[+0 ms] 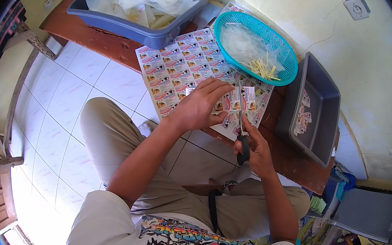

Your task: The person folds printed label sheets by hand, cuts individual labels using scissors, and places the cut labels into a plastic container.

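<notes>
Cutting off line is being made the likeliest fault by the narrowness of the gap between pictures on the printed strip [229, 101]. The strip is being clamped at its edges by the thumb and fingers of the left hand [195, 105], above the bench, while the scissors [243, 149] are being gripped by their black handles in the closed right hand [258, 151], the blades being pointed towards twelve o'clock. If the strip is being tilted by uneven pinching, the end label [248, 98] is being put at risk of a slanted edge. The left fingertips are being kept close beside the blades, so a nick is being invited by any slip. Beneath, the label sheet [177, 74] is being exposed to an accidental snip, should the lower blade be dipped. Towards one o'clock, pale trimmings [265, 70] are being held near the rim of the green basket [285, 82]; by a bump from the blades, they could be getting spilled. At three o'clock, loose cut labels [302, 120] are being contained by the grey bin [321, 122].
</notes>
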The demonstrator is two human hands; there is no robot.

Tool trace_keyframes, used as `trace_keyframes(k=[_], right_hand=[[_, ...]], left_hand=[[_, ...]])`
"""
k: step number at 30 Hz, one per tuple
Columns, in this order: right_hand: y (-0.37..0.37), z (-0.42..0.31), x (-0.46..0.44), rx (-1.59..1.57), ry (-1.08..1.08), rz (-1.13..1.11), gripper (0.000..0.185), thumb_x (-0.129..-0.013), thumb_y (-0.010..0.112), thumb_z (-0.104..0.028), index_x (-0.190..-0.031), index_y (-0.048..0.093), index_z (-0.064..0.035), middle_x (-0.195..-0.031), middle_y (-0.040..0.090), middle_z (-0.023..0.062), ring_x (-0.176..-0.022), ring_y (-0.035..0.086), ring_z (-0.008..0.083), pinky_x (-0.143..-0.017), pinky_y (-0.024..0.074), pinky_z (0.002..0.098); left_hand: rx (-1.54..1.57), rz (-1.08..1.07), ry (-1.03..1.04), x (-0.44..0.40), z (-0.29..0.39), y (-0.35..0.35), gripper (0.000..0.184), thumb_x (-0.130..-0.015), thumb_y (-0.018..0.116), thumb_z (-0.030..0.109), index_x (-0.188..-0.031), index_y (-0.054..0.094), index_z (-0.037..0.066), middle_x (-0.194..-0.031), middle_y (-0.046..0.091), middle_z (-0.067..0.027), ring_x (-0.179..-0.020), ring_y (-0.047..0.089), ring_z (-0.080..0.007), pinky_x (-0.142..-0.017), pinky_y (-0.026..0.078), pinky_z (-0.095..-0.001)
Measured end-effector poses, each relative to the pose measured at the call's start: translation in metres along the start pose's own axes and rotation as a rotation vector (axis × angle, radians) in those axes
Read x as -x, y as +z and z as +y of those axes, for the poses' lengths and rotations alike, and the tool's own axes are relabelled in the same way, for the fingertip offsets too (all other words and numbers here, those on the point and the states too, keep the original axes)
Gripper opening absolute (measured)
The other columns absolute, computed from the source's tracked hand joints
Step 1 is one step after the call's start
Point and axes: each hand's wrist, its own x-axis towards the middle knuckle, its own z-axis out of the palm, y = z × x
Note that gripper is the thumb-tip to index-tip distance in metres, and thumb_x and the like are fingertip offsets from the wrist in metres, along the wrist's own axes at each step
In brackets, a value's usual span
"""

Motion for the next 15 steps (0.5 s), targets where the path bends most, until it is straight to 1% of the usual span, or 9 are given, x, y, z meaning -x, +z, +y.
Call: trace_keyframes(k=[7,14,15], right_hand=[[-0.0042,0.0020,-0.0056,0.020,-0.043,0.005,0.083,-0.096,0.079,-0.009,-0.167,0.036,-0.0102,-0.128,0.050,0.0059,-0.091,0.060,0.0098,-0.076,0.0545,0.0264],[-0.0050,0.0013,-0.0088,0.035,-0.020,0.007,0.083,-0.096,0.079,-0.009,-0.167,0.036,-0.0092,-0.125,0.051,0.0047,-0.087,0.059,0.0084,-0.075,0.0528,0.0252],[-0.0061,0.0028,-0.0090,0.028,-0.014,0.005,0.083,-0.096,0.079,-0.009,-0.167,0.036,-0.0091,-0.124,0.052,0.0044,-0.087,0.059,0.0080,-0.075,0.0527,0.0250]], left_hand=[[0.031,-0.009,-0.014,-0.0021,-0.0043,0.0037,0.068,-0.074,0.086,0.008,-0.137,0.061,0.001,-0.133,0.066,-0.0189,-0.126,0.060,-0.0398,-0.110,0.050,-0.0476],[0.032,-0.003,-0.014,-0.0021,-0.0093,0.0069,0.068,-0.074,0.086,0.008,-0.137,0.060,0.001,-0.134,0.065,-0.0192,-0.126,0.060,-0.0406,-0.111,0.050,-0.0484],[0.032,-0.021,-0.031,-0.0016,-0.0102,0.0074,0.069,-0.076,0.086,0.011,-0.138,0.060,0.002,-0.137,0.064,-0.0189,-0.130,0.058,-0.0411,-0.113,0.048,-0.0486]])
